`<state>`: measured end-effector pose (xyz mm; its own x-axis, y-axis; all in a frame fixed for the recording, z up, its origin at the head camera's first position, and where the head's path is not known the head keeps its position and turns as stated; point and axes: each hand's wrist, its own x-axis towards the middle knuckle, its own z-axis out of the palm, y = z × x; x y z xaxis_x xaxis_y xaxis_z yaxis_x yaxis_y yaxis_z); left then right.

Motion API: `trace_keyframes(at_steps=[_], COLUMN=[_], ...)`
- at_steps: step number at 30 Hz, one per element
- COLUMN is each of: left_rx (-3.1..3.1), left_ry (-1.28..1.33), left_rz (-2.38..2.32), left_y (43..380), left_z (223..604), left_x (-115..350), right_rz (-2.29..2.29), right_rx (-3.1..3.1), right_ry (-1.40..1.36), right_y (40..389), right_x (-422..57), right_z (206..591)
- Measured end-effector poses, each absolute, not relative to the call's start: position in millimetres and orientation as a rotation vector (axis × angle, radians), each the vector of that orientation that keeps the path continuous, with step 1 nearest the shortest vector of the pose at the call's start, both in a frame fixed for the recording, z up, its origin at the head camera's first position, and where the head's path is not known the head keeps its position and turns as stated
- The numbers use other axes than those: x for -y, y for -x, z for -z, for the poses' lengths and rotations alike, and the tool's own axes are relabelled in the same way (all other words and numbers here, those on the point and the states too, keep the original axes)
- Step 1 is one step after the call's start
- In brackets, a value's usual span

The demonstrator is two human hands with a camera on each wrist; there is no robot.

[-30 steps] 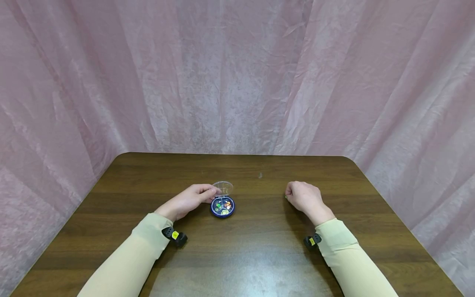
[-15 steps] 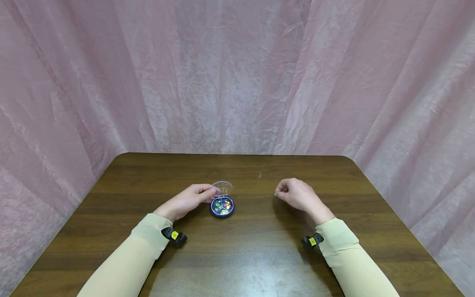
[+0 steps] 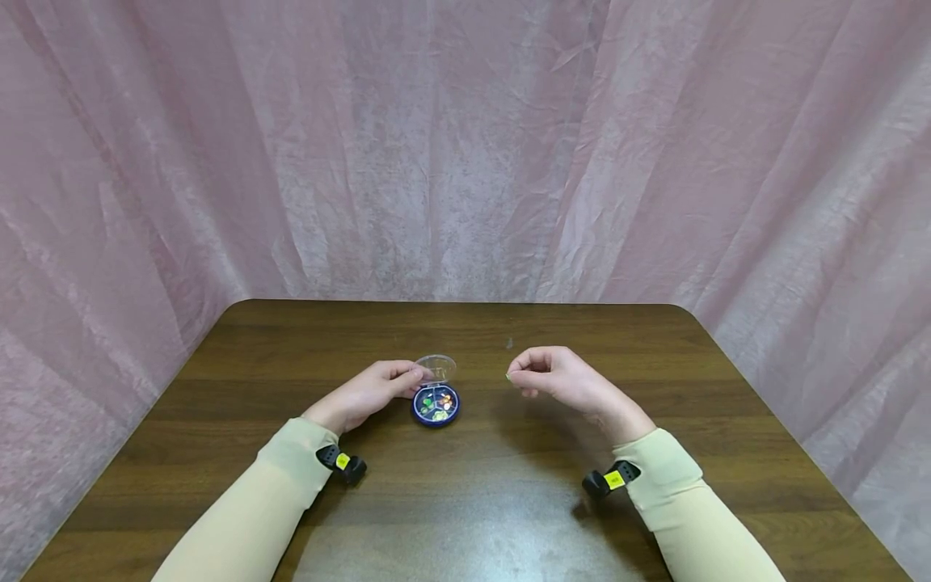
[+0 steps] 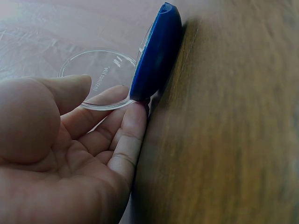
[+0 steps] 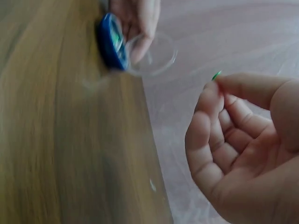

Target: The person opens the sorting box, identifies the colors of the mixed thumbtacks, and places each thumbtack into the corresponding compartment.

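A round blue pill case with a divided inside sits on the table, left of centre in the head view. Several shiny green, orange and pale bits lie in its compartments. Its clear lid, printed with small lettering, is raised on the hinge at the far side. My left hand holds the lid by its left side between thumb and fingers, other fingertips right at the hinge. To the right of the case, my right hand is raised over the table, thumb and index finger pinching a small shiny green piece, mostly hidden by the fingertips.
The brown wooden table has rounded far corners, and a pink curtain hangs behind it. A small pale mark shows on the tabletop toward the back. Each wrist bears a black strapped camera.
My right hand has risen from the tabletop and moved left toward the pill case, the green piece between its fingertips. My left hand and the case stay in place.
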<state>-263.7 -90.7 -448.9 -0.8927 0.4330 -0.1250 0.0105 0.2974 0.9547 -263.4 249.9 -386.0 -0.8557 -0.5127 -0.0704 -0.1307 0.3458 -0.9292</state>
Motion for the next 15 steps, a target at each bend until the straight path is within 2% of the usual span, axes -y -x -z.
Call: trace_keyframes(at_steps=[15], left_rx=[-2.218], left_ry=[-0.376], left_rz=[-1.628], left_y=[264], left_z=[450], left_x=[91], right_rz=[1.868], right_rx=[-1.586], right_ry=[0.679], right_y=[248], right_x=[-239], right_z=[369])
